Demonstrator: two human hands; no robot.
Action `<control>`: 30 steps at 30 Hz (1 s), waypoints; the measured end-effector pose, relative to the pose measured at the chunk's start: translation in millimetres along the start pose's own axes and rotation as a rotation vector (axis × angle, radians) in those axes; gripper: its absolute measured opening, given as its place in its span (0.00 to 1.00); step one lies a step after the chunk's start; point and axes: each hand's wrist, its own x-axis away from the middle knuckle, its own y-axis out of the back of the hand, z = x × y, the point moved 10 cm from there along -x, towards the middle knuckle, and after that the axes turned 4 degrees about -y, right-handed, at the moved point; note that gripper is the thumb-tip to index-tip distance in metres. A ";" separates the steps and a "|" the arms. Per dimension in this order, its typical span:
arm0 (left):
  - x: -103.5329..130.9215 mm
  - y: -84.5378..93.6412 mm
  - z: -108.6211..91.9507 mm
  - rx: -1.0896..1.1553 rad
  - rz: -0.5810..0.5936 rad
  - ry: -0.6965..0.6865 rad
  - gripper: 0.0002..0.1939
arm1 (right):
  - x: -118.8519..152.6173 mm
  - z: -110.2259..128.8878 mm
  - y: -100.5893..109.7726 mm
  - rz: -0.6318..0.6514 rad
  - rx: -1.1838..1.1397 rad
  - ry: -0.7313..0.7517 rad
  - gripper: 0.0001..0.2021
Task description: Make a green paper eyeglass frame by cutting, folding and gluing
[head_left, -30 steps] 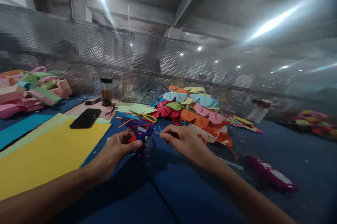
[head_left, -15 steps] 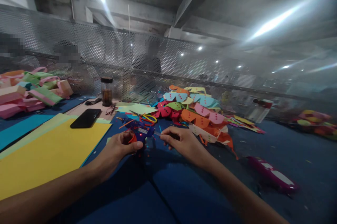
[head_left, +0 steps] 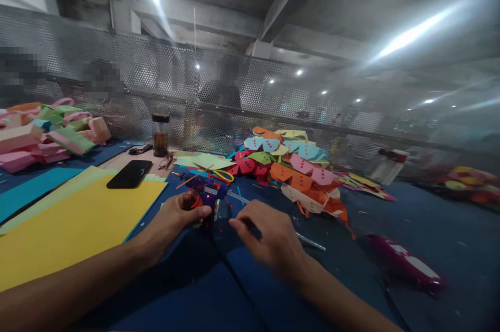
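Observation:
In the head view my left hand (head_left: 182, 216) is closed round the handle of a blue glue gun (head_left: 211, 198). Its orange trigger shows by my fingers and a small red light glows on its side. A clear glue stick (head_left: 237, 197) sticks out of the gun's back end towards my right hand (head_left: 267, 228). That hand is slightly blurred, its fingers curled over the stick, and the grip itself is partly hidden. Beyond my right wrist a clear stick end (head_left: 311, 242) shows; whether it is the same stick I cannot tell. A black cable (head_left: 230, 269) runs down from the gun.
Folded colored paper pieces (head_left: 300, 176) are heaped behind my right hand. Yellow card (head_left: 86, 217), a black phone (head_left: 129, 174) and a jar (head_left: 160, 137) are at left. Yellow-handled scissors (head_left: 224, 175) lie behind the gun. A purple device (head_left: 406, 264) lies at right, before a metal mesh panel (head_left: 167, 82).
My right hand has moved right and down, away from the gun's back, and more of the glue stick shows. A stick end has come into sight by my wrist. My left hand holds steady.

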 end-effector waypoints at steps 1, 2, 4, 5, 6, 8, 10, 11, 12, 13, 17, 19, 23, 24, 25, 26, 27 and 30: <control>-0.1 0.2 -0.6 -0.011 0.001 -0.010 0.22 | 1.6 -1.3 -10.4 0.076 -0.041 -0.051 0.13; -0.2 0.7 -0.4 -0.018 -0.002 -0.012 0.21 | 3.4 -5.6 -21.6 0.153 -0.097 -0.131 0.13; -0.5 0.1 0.5 -0.029 0.002 -0.010 0.19 | 8.5 -15.9 -44.1 0.293 -0.262 -0.315 0.14; -0.6 -1.1 0.7 -0.035 0.011 -0.011 0.18 | 11.0 -18.4 -54.5 0.352 -0.366 -0.387 0.15; -0.6 -2.6 0.8 -0.038 0.024 -0.015 0.17 | 12.8 -19.6 -63.4 0.394 -0.477 -0.445 0.17; 0.0 -7.7 0.8 -0.047 0.067 -0.029 0.15 | 13.7 -18.7 -76.2 0.443 -0.686 -0.512 0.19; 1.6 -14.1 2.7 -0.039 0.119 -0.029 0.14 | 12.4 -16.6 -83.1 0.456 -0.854 -0.538 0.21; 2.5 -17.1 4.2 -0.025 0.140 -0.026 0.15 | 11.4 -15.5 -84.8 0.456 -0.917 -0.539 0.22; 3.5 -20.0 5.6 -0.007 0.157 -0.022 0.15 | 10.5 -14.3 -85.7 0.454 -0.968 -0.536 0.23; 4.5 -23.2 7.1 0.012 0.176 -0.018 0.16 | 9.9 -13.3 -86.0 0.453 -1.007 -0.533 0.24; 8.6 -33.2 9.6 0.045 0.222 -0.026 0.16 | 11.7 -13.9 -86.4 0.439 -1.021 -0.557 0.24; 10.7 -36.3 11.6 0.045 0.234 -0.018 0.16 | 14.9 -14.1 -89.5 0.461 -0.987 -0.580 0.20; 13.5 -43.2 18.7 0.068 0.294 0.028 0.16 | 17.4 -9.2 -95.0 0.510 -1.001 -0.565 0.15; 13.3 -43.8 19.5 0.079 0.305 0.027 0.16 | 16.7 -8.3 -94.5 0.508 -1.002 -0.550 0.15; 12.6 -43.5 19.9 0.089 0.313 0.023 0.15 | 16.0 -7.6 -93.7 0.506 -0.996 -0.537 0.15; 11.9 -42.8 20.2 0.096 0.320 0.019 0.15 | 15.4 -7.4 -92.4 0.502 -0.986 -0.528 0.15; 11.1 -41.3 20.3 0.101 0.321 0.017 0.14 | 15.0 -8.1 -90.9 0.496 -0.973 -0.528 0.14; 9.3 -32.1 18.8 0.083 0.282 0.030 0.14 | 14.1 -12.8 -84.0 0.471 -0.895 -0.536 0.16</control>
